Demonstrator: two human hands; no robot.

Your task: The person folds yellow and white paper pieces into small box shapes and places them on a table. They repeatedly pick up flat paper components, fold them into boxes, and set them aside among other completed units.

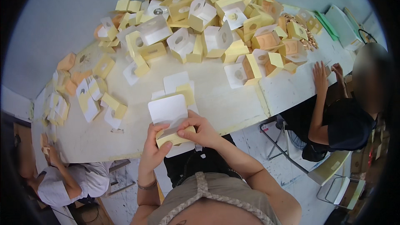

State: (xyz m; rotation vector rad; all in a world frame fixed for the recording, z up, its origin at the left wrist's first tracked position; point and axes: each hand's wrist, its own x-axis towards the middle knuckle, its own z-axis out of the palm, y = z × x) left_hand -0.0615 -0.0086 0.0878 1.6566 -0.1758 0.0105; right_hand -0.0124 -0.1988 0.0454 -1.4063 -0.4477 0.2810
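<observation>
Close to my body, at the table's near edge, I hold a small yellow cardboard box [175, 138] with its white-lined lid flap [168, 109] standing up. My left hand [153, 148] grips the box's left end, thumb along the front. From the right, my right hand [200, 128] closes on it, thumb pressed near the opening. What is inside the box is hidden by my fingers. Just beyond, flat unfolded carton blanks [177, 82], white and yellow, lie on the table, partly under the box.
A large heap of open yellow boxes [200, 12] covers the far table [216, 96]. More boxes [88, 96] lie at left. Small copper-coloured pieces [306, 35] sit at far right. Co-workers sit at the right [343, 121] and left [79, 179]; a folding chair [329, 168] stands right.
</observation>
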